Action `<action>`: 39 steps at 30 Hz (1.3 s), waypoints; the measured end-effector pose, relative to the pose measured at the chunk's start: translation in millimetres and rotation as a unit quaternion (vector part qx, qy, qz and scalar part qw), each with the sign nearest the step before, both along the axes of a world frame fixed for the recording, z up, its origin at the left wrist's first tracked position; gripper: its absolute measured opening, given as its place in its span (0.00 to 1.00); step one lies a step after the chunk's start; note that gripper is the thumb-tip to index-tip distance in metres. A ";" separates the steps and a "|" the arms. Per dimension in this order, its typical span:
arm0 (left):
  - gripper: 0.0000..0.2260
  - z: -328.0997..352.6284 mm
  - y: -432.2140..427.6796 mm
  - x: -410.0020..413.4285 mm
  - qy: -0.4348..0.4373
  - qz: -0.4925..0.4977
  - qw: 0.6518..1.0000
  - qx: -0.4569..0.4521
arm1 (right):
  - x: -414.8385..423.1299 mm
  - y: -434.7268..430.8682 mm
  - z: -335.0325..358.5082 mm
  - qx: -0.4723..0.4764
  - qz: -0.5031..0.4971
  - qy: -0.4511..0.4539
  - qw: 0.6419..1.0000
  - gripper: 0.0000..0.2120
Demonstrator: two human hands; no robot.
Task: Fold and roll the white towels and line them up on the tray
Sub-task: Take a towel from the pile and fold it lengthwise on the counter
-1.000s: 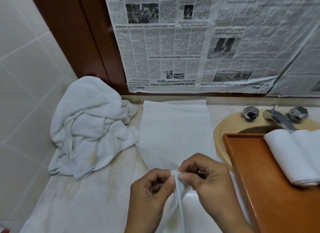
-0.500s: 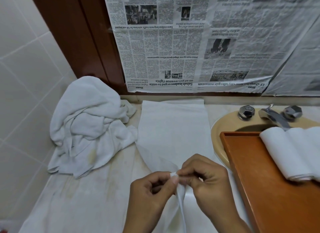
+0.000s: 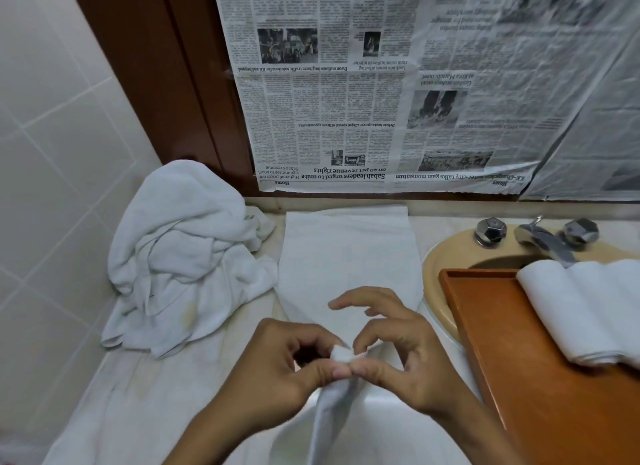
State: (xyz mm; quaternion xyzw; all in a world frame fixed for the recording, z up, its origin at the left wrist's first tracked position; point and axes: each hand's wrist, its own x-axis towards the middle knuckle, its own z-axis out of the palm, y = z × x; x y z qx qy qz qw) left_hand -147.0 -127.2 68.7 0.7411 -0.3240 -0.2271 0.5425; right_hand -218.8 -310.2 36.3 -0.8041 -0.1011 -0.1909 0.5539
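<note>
A folded white towel lies flat on the counter, stretching from the back wall toward me. Its near end is gathered into a small tip between my hands. My left hand pinches that tip with thumb and fingertips. My right hand pinches it from the other side, with its outer fingers spread above the cloth. On the right stands a wooden tray with rolled white towels lined up at its far end.
A crumpled heap of white towels sits at the back left against the tiled wall. A beige sink with a chrome tap lies under the tray. Newspaper covers the wall behind.
The pinched towel tip has bunched up smaller between my fingertips. My right hand's outer fingers have lifted and spread. Both hands sit a little lower and nearer to me.
</note>
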 end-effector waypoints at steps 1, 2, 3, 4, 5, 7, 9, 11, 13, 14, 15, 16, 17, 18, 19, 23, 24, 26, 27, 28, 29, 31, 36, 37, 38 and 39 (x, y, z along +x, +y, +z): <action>0.06 4.8 1.0 4.0 -0.024 -0.017 1.000 0.007 | 1.1 2.0 0.1 0.009 0.015 -0.014 1.000 0.10; 0.06 9.0 2.0 7.4 -0.052 -0.029 0.998 0.015 | 1.9 4.9 -0.4 0.024 0.029 -0.023 0.999 0.10; 0.05 13.7 3.1 11.3 -0.081 -0.038 0.996 0.022 | 3.0 7.9 -0.4 0.040 0.041 -0.028 0.998 0.11; 0.06 18.0 4.2 15.5 -0.106 -0.040 0.993 0.028 | 4.4 10.5 0.1 0.053 0.049 -0.025 0.997 0.12; 0.06 22.2 5.7 19.3 -0.129 -0.039 0.990 0.032 | 6.1 12.7 1.6 0.064 0.055 -0.013 0.996 0.15; 0.05 28.9 9.2 25.5 -0.168 -0.029 0.985 0.031 | 9.6 15.9 6.7 0.081 0.061 0.024 0.995 0.18; 0.03 32.4 12.7 27.4 -0.185 -0.008 0.982 0.019 | 12.1 18.7 12.1 0.102 0.051 0.045 0.992 0.16; 0.06 33.5 15.8 26.6 -0.178 0.018 0.984 0.002 | 14.3 22.1 14.1 0.106 0.036 0.039 0.993 0.15; 0.06 33.5 17.2 26.5 -0.167 0.037 0.985 -0.007 | 17.3 25.8 13.5 0.090 0.019 0.023 0.996 0.15; 0.06 33.7 17.5 27.2 -0.161 0.039 0.986 -0.003 | 19.1 27.5 12.6 0.078 0.012 0.017 0.997 0.16; 0.06 35.3 17.4 28.8 -0.157 0.035 0.987 0.007 | 20.8 28.6 12.1 0.063 0.005 0.012 0.998 0.17; 0.07 37.4 17.4 31.0 -0.159 0.026 0.987 0.024 | 22.1 28.8 11.2 0.045 0.000 0.008 0.999 0.18; 0.08 41.3 18.0 33.9 -0.169 0.011 0.985 0.045 | 23.4 29.2 11.4 0.025 -0.003 0.003 1.000 0.18; 0.08 44.8 18.3 37.7 -0.182 -0.011 0.981 0.069 | 24.5 28.9 11.2 0.004 -0.007 0.000 1.000 0.18; 0.09 48.4 18.7 42.1 -0.196 -0.040 0.976 0.090 | 25.6 28.6 11.2 -0.017 -0.010 -0.005 1.000 0.17; 0.15 59.1 21.4 57.3 -0.239 -0.146 0.951 0.135 | 28.4 27.5 11.4 -0.071 -0.012 -0.019 0.997 0.16; 0.16 60.2 21.5 58.5 -0.251 -0.163 0.944 0.137 | 28.4 27.2 10.8 -0.077 -0.010 -0.018 0.997 0.17; 0.17 60.9 21.0 58.6 -0.273 -0.181 0.935 0.139 | 27.7 25.7 9.9 -0.077 0.001 -0.014 0.997 0.17; 0.17 60.6 20.5 58.0 -0.279 -0.182 0.933 0.137 | 27.1 24.8 9.9 -0.072 0.009 -0.012 0.997 0.17; 0.17 59.0 20.1 57.2 -0.283 -0.180 0.933 0.133 | 26.2 23.8 9.9 -0.066 0.018 -0.009 0.998 0.17; 0.17 57.0 19.5 56.6 -0.285 -0.177 0.934 0.126 | 25.1 23.1 10.3 -0.059 0.028 -0.005 0.998 0.17; 0.19 51.6 18.5 55.0 -0.271 -0.167 0.941 0.114 | 22.0 22.1 10.4 -0.046 0.043 -0.004 0.998 0.17; 0.15 43.5 18.7 51.1 -0.262 -0.147 0.948 0.106 | 15.3 22.4 7.8 -0.073 0.027 -0.026 0.997 0.16; 0.15 43.5 18.7 50.9 -0.264 -0.147 0.947 0.106 | 14.6 22.0 6.9 -0.084 0.020 -0.026 0.996 0.15; 0.15 43.5 18.8 50.6 -0.270 -0.148 0.945 0.108 | 13.7 21.4 6.0 -0.094 0.015 -0.022 0.995 0.15; 0.15 43.4 18.5 50.3 -0.279 -0.152 0.942 0.110 | 12.6 20.5 4.8 -0.103 0.012 -0.017 0.994 0.14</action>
